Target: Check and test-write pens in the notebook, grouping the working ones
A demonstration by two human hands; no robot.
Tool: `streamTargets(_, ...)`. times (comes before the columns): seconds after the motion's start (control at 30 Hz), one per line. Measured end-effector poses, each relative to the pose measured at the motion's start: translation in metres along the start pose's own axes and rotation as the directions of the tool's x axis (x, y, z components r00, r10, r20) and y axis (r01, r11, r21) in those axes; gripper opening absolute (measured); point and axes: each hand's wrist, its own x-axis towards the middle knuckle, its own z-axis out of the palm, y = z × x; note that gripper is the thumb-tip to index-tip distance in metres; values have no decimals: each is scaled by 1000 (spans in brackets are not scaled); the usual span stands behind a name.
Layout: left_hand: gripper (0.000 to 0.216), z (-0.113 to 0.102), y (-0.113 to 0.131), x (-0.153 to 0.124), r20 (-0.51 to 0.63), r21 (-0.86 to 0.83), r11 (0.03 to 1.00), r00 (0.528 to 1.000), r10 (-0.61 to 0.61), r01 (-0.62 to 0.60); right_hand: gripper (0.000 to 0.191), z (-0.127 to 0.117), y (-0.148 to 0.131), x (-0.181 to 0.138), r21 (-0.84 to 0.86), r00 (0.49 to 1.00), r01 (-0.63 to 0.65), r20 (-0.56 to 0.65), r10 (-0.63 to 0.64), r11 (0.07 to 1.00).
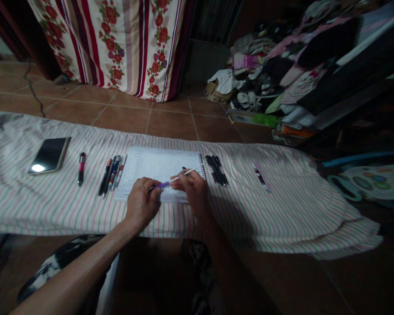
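Note:
My left hand [143, 199] is closed on a purple pen barrel [163, 185], pinching it between thumb and fingers above the lower part of a spiral notebook [147, 158]. My right hand [193, 186] pinches a thin white stick that looks like a pen refill [194, 169]. One end of the stick points up and right; the other meets or nearly meets the barrel's tip, and I cannot tell whether it is inside. A small dark piece [184, 168] shows just behind my right fingers. Both hands hide part of the notebook.
Several pens [110, 177] lie left of the notebook, and several black pens [216, 170] lie right of it. Farther left are a red-and-black pen [81, 169] and a tablet or phone [49, 155]. A pinkish pen [261, 176] lies right on the striped cloth [295, 205].

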Motion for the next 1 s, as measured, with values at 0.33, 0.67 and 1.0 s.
streamTargets(0.33,17,0,3,0,-22,8,1000,1000,17,-17,20,1,3,-1,-10,1000,-1,19,2,1000)
streamTargets(0.67,15,0,3,-1,-46,-28,999,999,24,-25,18,2,5,-2,-35,1000,5,29,-4,999)
streamTargets(1.0,14,-3,9,-2,-60,-108,994,998,18,-25,14,10,6,-9,-197,998,59,-17,-63,979)
